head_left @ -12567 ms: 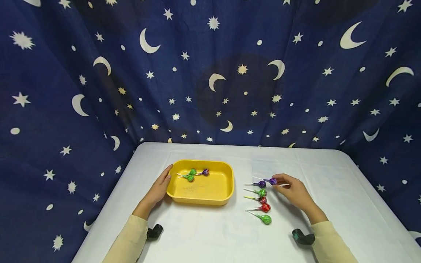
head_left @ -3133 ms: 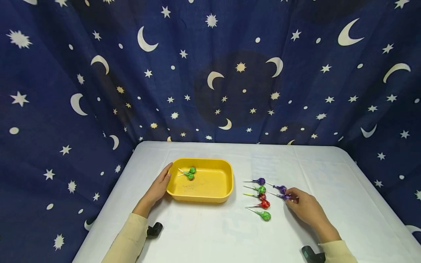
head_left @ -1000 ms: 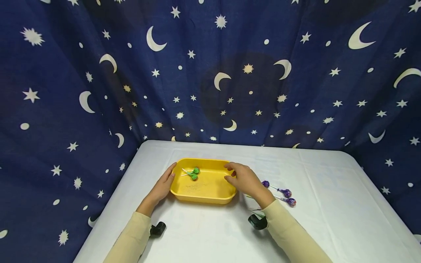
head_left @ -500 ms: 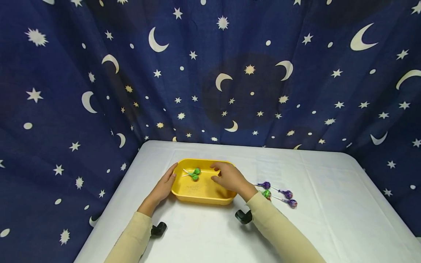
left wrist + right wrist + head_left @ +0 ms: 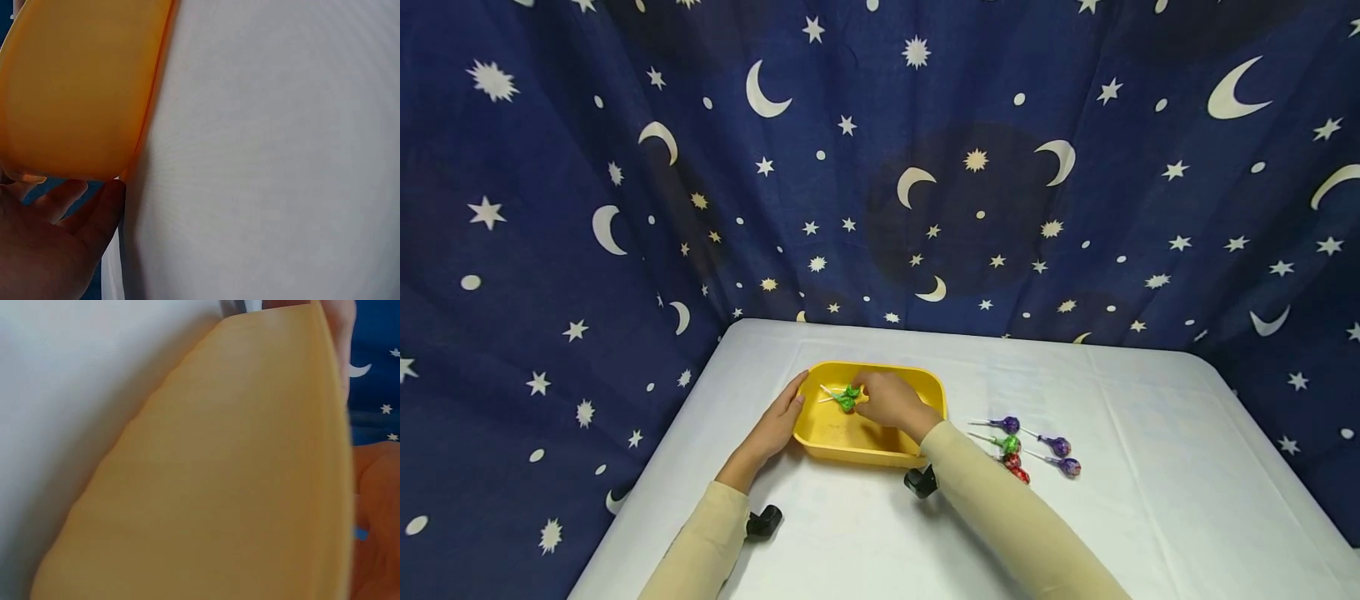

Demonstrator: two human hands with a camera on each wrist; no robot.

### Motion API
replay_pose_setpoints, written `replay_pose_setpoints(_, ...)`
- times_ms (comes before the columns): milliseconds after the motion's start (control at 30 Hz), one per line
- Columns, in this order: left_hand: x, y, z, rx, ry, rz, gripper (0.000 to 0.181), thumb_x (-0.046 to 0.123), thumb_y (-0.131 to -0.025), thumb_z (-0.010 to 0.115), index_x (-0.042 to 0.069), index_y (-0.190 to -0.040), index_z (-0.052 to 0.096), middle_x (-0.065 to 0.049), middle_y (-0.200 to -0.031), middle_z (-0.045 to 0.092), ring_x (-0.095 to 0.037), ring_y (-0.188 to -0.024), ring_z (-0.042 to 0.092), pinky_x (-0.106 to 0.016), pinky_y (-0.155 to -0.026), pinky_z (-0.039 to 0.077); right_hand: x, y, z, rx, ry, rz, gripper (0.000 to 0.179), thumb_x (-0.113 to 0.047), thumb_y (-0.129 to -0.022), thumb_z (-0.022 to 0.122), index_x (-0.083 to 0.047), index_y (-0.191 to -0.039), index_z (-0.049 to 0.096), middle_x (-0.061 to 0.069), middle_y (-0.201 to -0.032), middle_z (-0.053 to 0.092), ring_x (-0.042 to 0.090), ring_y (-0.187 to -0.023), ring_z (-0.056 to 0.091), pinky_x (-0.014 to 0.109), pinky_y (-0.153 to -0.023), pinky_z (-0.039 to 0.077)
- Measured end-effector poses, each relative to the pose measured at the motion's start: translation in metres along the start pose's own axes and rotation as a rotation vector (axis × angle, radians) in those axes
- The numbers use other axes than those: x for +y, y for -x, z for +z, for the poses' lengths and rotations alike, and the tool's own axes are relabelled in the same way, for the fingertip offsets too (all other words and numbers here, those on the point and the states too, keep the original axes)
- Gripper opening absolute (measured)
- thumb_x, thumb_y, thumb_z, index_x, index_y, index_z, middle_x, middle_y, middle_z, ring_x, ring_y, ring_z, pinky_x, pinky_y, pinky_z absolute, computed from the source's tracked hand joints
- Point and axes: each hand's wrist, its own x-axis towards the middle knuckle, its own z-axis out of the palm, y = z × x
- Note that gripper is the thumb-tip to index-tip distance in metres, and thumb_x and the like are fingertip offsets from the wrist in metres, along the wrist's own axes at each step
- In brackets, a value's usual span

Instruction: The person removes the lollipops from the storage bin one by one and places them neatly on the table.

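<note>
A yellow tray (image 5: 865,457) sits on the white table, with two green-wrapped lollipops (image 5: 847,401) lying crossed near its left end. My left hand (image 5: 775,423) rests against the tray's left end, fingers extended along the outside; the left wrist view shows the thumb touching the wall. My right hand (image 5: 891,402) reaches over the right part of the tray, its thumb and index fingertips right at the green candy heads; I cannot tell whether they pinch one. In the right wrist view the tray wall (image 5: 219,456) hides most of that hand.
Right of the tray lie purple lollipops (image 5: 1058,447), a green lollipop (image 5: 1011,444) and red ones (image 5: 1019,474), partly hidden by the right sleeve (image 5: 1000,508). A dark blue curtain (image 5: 880,167) with moons and stars stands behind the table (image 5: 1120,500).
The purple lollipop once in the tray now lies at the right beside another purple one. My right hand has moved left from there, into the tray. The left hand stays at the tray.
</note>
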Motion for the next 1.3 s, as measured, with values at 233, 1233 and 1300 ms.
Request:
replay_pose_setpoints(233,0.0,0.0,-0.001,0.0,0.005,0.013,0.051,0.016,-0.112,0.035,0.014,-0.162,0.026,-0.016,-0.165,0.024,-0.036,-0.152,0.016,-0.055,-0.123,0.01,-0.003,-0.016,0.014,-0.039,0.037,0.046,0.034,-0.021,-0.091,0.075,-0.011,-0.123,0.071,0.005,-0.114,0.072,0.021,-0.092,0.061,0.04,-0.09,0.053)
replay_pose_setpoints(1233,0.006,0.001,-0.001,0.008,-0.013,-0.005,0.051,0.015,-0.112,0.035,0.014,-0.162,0.027,-0.016,-0.165,0.024,-0.037,-0.152,0.017,-0.055,-0.123,0.011,0.003,-0.015,0.024,0.036,0.005,0.06,0.025,-0.014,-0.088,0.072,-0.01,-0.113,0.073,0.005,-0.104,0.072,0.019,-0.082,0.06,0.039,-0.081,0.055)
replay_pose_setpoints(1300,0.005,0.002,-0.001,0.011,-0.017,0.002,0.051,0.015,-0.112,0.035,0.014,-0.162,0.027,-0.017,-0.165,0.024,-0.037,-0.152,0.017,-0.055,-0.122,0.011,0.004,-0.011,0.021,0.035,-0.001,0.065,0.026,-0.016,-0.09,0.072,-0.01,-0.115,0.073,0.004,-0.105,0.072,0.018,-0.078,0.06,0.037,-0.079,0.055)
